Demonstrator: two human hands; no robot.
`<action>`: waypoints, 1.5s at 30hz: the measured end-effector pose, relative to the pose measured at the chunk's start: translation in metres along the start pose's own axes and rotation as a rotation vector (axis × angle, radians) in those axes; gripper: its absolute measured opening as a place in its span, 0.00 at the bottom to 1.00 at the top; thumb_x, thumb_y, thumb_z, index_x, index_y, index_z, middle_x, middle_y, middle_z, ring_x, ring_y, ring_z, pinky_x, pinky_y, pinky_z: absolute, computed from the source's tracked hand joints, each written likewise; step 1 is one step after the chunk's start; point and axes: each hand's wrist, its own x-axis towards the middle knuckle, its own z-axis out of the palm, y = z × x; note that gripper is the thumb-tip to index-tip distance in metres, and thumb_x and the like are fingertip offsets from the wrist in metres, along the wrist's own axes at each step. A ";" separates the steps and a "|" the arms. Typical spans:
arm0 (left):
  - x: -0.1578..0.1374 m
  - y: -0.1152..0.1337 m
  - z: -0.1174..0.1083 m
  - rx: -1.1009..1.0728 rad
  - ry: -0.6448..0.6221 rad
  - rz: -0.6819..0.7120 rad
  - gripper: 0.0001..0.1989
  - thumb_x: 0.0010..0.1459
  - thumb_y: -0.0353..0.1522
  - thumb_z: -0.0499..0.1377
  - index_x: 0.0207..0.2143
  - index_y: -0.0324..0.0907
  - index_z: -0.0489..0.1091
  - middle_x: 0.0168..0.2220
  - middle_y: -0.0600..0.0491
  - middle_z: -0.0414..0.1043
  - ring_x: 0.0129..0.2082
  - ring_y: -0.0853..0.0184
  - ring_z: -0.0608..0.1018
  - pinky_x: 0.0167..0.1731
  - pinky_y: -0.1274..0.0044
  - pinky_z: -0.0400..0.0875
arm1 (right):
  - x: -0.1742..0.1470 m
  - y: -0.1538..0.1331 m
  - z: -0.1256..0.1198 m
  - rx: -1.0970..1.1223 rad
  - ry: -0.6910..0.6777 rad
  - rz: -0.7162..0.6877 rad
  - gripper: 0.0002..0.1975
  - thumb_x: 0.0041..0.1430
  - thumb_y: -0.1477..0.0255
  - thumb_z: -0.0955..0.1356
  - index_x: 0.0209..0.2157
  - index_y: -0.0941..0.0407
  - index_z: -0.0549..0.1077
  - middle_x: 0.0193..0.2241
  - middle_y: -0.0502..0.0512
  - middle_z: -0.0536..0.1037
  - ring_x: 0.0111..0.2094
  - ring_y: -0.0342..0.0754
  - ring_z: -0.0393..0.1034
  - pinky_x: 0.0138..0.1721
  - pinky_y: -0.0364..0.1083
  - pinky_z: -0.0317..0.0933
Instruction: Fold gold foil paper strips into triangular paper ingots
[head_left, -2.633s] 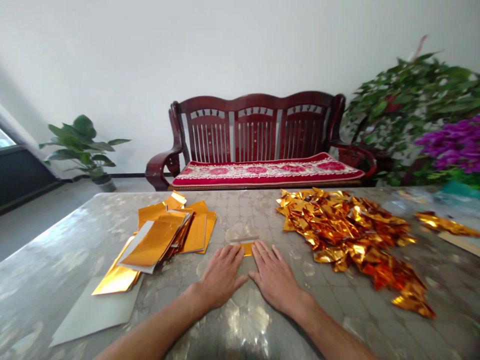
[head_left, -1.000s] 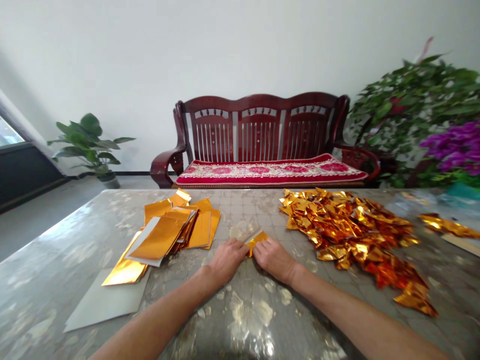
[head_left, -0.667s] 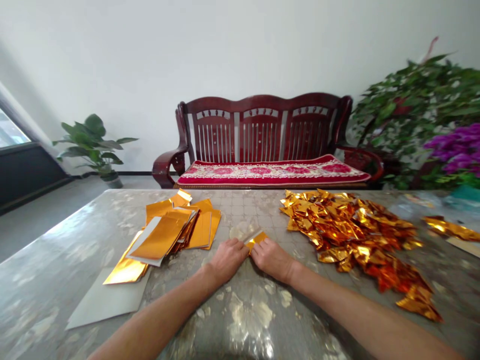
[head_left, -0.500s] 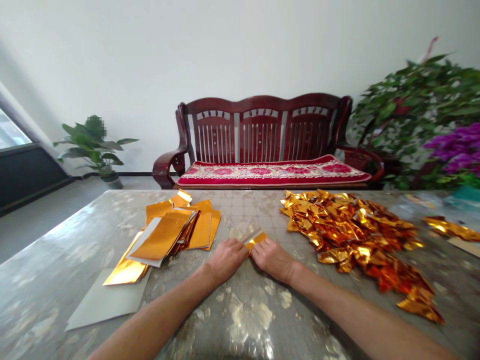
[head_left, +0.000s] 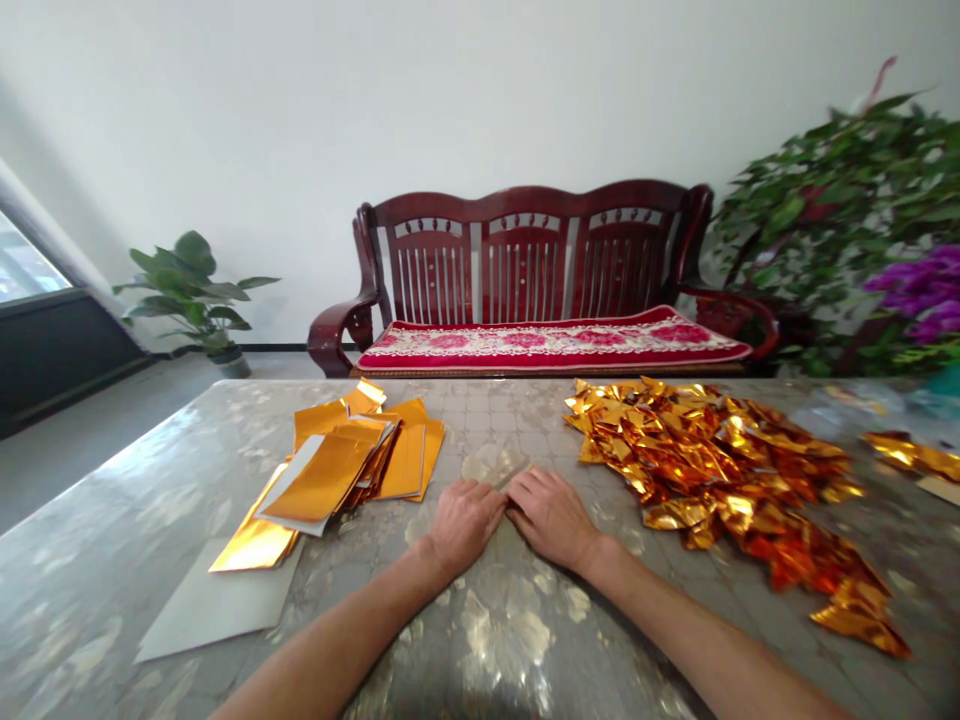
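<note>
My left hand (head_left: 466, 520) and my right hand (head_left: 553, 518) meet at the middle of the table, fingers curled and pressed down close together. Between their fingertips a thin greyish edge of a folded gold foil paper (head_left: 514, 476) shows; the fingers cover nearly all of it. Left of my hands lies a loose stack of flat gold foil papers (head_left: 330, 470), some with pale backing showing. To the right spreads a heap of folded, pointed gold foil pieces (head_left: 697, 450).
A pale flat sheet (head_left: 217, 615) lies partly under the stack on the patterned tabletop (head_left: 510, 650). Clear plastic wrapping (head_left: 851, 405) is at the far right. Behind the table stand a wooden bench (head_left: 525, 240) and a potted plant (head_left: 199, 295).
The gold face of the paper between my hands, visible before, is now covered by my fingers. My right hand has turned and spread over it. The view has shifted slightly.
</note>
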 end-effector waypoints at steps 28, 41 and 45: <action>0.003 -0.015 -0.001 -0.426 0.049 -0.339 0.09 0.57 0.26 0.59 0.35 0.45 0.78 0.37 0.54 0.76 0.40 0.67 0.77 0.41 0.78 0.67 | 0.008 0.005 0.017 0.231 0.048 0.267 0.07 0.66 0.72 0.64 0.34 0.54 0.73 0.35 0.53 0.76 0.41 0.50 0.67 0.42 0.47 0.58; 0.002 -0.015 0.001 -0.440 0.076 -0.365 0.09 0.56 0.23 0.58 0.32 0.42 0.76 0.34 0.54 0.74 0.38 0.69 0.74 0.39 0.79 0.65 | 0.014 -0.004 0.011 0.121 -0.027 0.327 0.08 0.65 0.71 0.64 0.33 0.54 0.73 0.37 0.54 0.77 0.42 0.51 0.66 0.40 0.48 0.54; 0.001 -0.015 -0.001 -0.438 0.073 -0.357 0.08 0.56 0.22 0.58 0.32 0.41 0.76 0.35 0.54 0.74 0.38 0.69 0.74 0.40 0.79 0.65 | 0.015 -0.005 0.013 0.117 -0.007 0.346 0.11 0.67 0.69 0.63 0.32 0.53 0.73 0.37 0.54 0.78 0.41 0.51 0.67 0.39 0.48 0.54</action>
